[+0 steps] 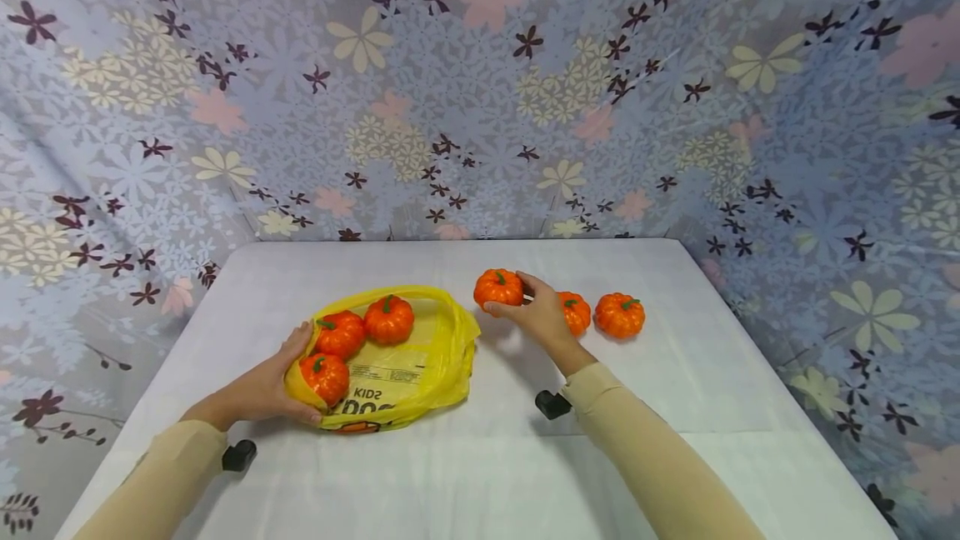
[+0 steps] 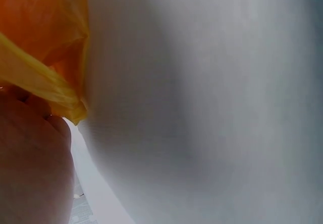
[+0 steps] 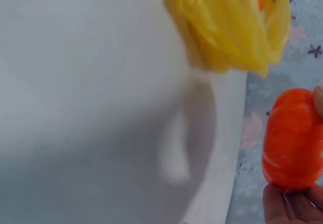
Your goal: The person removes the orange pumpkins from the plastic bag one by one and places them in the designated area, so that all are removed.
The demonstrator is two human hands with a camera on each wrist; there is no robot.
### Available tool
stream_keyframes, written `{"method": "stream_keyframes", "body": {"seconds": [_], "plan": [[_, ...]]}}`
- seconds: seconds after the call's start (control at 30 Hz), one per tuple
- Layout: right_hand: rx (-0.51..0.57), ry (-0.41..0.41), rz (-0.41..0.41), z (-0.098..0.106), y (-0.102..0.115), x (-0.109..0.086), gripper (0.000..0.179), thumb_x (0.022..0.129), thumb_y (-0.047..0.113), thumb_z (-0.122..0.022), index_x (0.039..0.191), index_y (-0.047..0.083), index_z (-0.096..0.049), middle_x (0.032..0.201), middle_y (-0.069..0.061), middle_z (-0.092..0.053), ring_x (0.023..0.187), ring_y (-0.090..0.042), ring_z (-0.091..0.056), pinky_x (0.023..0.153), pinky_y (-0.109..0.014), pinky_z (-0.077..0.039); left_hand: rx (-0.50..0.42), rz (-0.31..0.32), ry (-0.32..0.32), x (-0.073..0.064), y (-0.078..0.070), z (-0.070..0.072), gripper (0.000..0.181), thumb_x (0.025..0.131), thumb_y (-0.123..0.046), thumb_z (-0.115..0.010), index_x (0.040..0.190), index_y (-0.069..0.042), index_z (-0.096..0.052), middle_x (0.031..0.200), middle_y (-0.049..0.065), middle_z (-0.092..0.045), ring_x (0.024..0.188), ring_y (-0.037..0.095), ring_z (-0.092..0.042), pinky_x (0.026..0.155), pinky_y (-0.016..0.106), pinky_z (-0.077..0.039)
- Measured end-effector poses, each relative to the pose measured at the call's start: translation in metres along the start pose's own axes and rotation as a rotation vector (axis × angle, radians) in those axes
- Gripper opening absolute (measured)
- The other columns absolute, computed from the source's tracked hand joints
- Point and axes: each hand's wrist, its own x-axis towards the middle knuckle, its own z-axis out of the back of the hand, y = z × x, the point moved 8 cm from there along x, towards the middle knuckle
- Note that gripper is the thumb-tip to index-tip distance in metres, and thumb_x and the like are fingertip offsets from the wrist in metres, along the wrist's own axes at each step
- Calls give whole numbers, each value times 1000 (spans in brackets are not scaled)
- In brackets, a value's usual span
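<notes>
In the head view a yellow plastic bag (image 1: 442,386) lies on its side on the table, its mouth spread wide. Three small orange toy pumpkins (image 1: 389,320) sit in its left part. My left hand (image 1: 273,380) holds the bag's left edge, thumb at the front and fingers behind, around the lower-left pumpkins. In the left wrist view the yellow film (image 2: 45,77) passes over the fingers. My right hand (image 1: 542,313) grips another orange pumpkin (image 1: 498,287) above the table, just right of the bag's mouth. The right wrist view shows this pumpkin (image 3: 292,141) between thumb and fingers.
Two more orange pumpkins stand on the table to the right: one (image 1: 576,315) partly behind my right hand, the other (image 1: 620,316) beside it. The white table (image 1: 480,482) ends at a flowered cloth (image 1: 480,107) hanging at the back and sides.
</notes>
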Motion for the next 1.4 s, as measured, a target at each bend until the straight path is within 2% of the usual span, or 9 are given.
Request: {"method": "stream_keyframes", "body": {"seconds": [0.27, 0.4, 0.7, 0.8, 1.0, 1.2, 1.4], "plan": [[-131, -3, -56, 2, -24, 2, 88, 78, 34, -88, 146, -3, -47, 143, -21, -54, 127, -35, -53, 104, -48, -46, -15, -1, -7, -2, 1, -2, 142, 64, -40, -95, 162, -10, 3, 165, 26, 8, 149, 48, 6, 113, 71, -4], [-204, 26, -87, -4, -34, 0, 89, 79, 36, -88, 147, -4, -46, 144, -23, -52, 128, -37, -53, 105, -51, -45, -36, 0, -4, -2, 2, -5, 142, 65, -39, -95, 162, -11, 5, 165, 25, 8, 149, 48, 7, 113, 71, -3], [-317, 35, -102, -7, -39, 1, 91, 82, 37, -85, 149, -5, -38, 146, -26, -48, 131, -40, -49, 109, -53, -41, -9, -2, -6, -3, 0, -6, 142, 65, -42, -95, 162, -10, 4, 164, 26, 7, 149, 49, 4, 113, 71, -5], [-337, 54, -91, -9, -34, 1, 94, 82, 37, -85, 150, -5, -36, 147, -26, -46, 132, -41, -48, 110, -53, -40, 4, 4, -2, -2, -1, -4, 142, 65, -44, -94, 162, -11, 4, 165, 26, 7, 149, 48, 4, 113, 70, -6], [-346, 41, -28, -9, -15, 2, 96, 80, 40, -86, 151, -2, -37, 149, -23, -45, 134, -39, -46, 110, -52, -40, -6, -18, 1, -4, -7, 0, 141, 65, -39, -96, 162, -7, 1, 164, 27, 6, 148, 50, 4, 113, 72, -5], [-280, 7, 44, -10, 12, 0, 99, 77, 52, -84, 152, 6, -41, 152, -16, -45, 138, -34, -44, 111, -50, -39, -13, -8, 5, -5, -7, 1, 142, 64, -37, -96, 162, -9, 2, 164, 27, 6, 149, 49, 5, 112, 72, -4], [-187, 57, 125, -29, 32, -4, 96, 74, 53, -86, 150, 10, -47, 150, -13, -49, 136, -33, -47, 110, -49, -41, 11, 11, 11, -2, -4, 1, 143, 64, -41, -95, 162, -10, 4, 165, 25, 6, 149, 48, 4, 113, 71, -5]]}}
